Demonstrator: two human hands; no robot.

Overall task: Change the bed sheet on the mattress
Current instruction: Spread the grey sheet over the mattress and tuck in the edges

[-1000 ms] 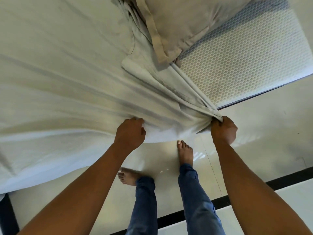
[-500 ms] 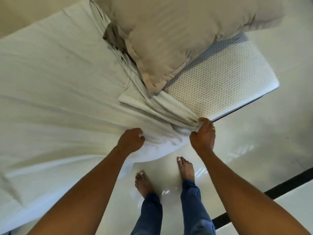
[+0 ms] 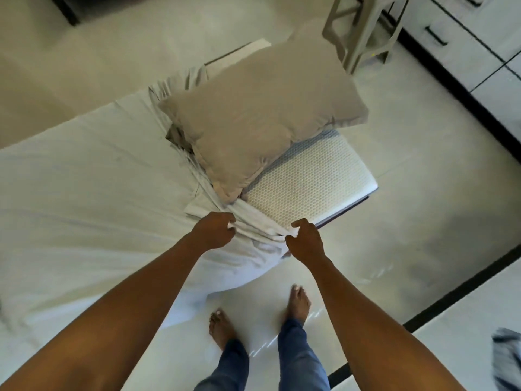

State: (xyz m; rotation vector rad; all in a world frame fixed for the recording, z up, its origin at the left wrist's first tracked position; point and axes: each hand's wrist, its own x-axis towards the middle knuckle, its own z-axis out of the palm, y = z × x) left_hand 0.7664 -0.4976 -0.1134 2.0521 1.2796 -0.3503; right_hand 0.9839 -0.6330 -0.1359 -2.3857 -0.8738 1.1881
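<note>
- White fabric, the sheet (image 3: 84, 207), is spread over the mattress from the centre of the view out to 9 o'clock. Its near edge is gathered into a rope of folds (image 3: 259, 224) at the centre.
- The left grip (image 3: 215, 230) is clamped on that bunch, with the fingers curled round the cloth.
- The right grip (image 3: 306, 241), just at 3 o'clock of the left, is closed on the same bunch in a pinch of thumb and fingers. The two are judged to be set close together so that the gathered edge can be drawn as one piece rather than stretched.
- The mattress (image 3: 310, 176) is bared at its corner, at 1 o'clock of the right grip, where a honeycomb cover is seen. From this the old sheet is judged to be only partly stripped, so the task is at an early stage.
- A beige pillow (image 3: 262, 122) lies at 12 o'clock, partly on the bare corner and partly on the gathered cloth. The sheet is probably pinned by its weight, so a snag may be expected unless the pillow is moved.
- Bare feet (image 3: 298, 303) are planted on the tiled floor (image 3: 394, 221) at 6 o'clock, just beside the bed's edge. The stance is judged to suit a pull toward the body.
- A stool (image 3: 363, 29) stands at 1 o'clock and drawers (image 3: 465, 38) at 2 o'clock, both well apart from the work.
</note>
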